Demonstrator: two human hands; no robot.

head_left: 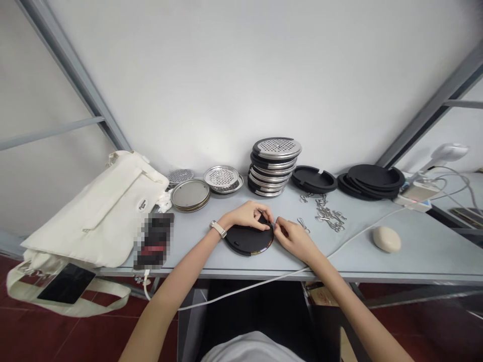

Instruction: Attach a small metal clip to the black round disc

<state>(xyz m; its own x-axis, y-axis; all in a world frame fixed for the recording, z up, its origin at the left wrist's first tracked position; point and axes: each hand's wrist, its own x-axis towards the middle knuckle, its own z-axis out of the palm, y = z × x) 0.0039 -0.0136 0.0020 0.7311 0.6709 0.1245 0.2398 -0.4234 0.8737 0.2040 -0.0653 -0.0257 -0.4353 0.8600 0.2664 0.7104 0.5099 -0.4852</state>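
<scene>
A black round disc [241,241] with a raised rim lies flat on the grey table near its front edge. Over its upper right part curls my left hand [251,215], thumb and fingers gripping the disc near the rim. My right hand [292,236] pinches at the disc's right edge, its fingertips close to those of the left. Something small and shiny shows between the two hands, too small to name. Bent wire clips [330,216] lie loose to the right, and a single wire clip [303,224] is just behind my right hand.
Behind stands a tall stack of black-rimmed perforated metal discs [277,148]. Metal plates [190,194] lie left of it, black discs [373,176] right. A white bag [94,216], a phone [154,241], a white cable [241,289] and a cream rounded object [387,239] are also around.
</scene>
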